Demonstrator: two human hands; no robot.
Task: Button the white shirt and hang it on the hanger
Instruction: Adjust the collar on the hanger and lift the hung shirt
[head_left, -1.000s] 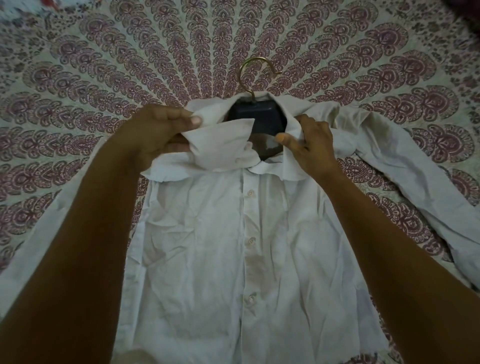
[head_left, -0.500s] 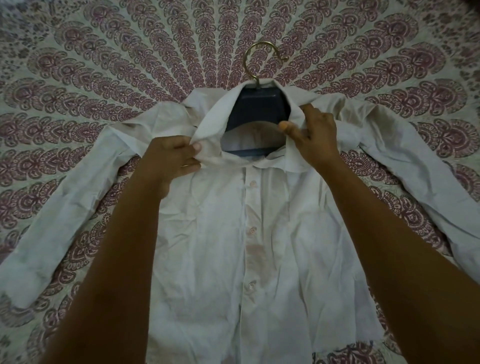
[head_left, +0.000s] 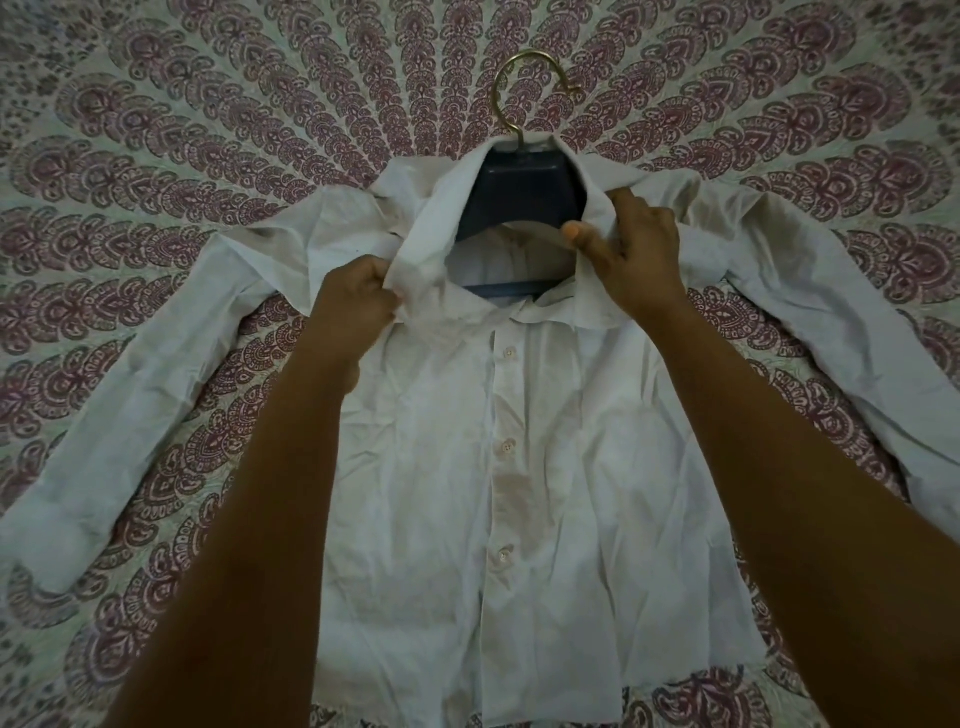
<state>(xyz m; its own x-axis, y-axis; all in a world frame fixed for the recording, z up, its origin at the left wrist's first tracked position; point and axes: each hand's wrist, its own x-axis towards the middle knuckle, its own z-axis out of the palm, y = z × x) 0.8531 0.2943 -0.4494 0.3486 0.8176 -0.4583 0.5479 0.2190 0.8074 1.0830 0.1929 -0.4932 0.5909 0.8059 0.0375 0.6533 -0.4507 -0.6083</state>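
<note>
Patterned maroon bedspread is bearing the buttoned white cotton shirt, dark brass-hooked hanger already inside, while left hand and right hand are pinching its collar, hanging pending.

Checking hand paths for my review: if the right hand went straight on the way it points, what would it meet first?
The right hand pinches the shirt collar, so that comes first; just beyond it, likely the dark hanger, though depth is unclear.
</note>
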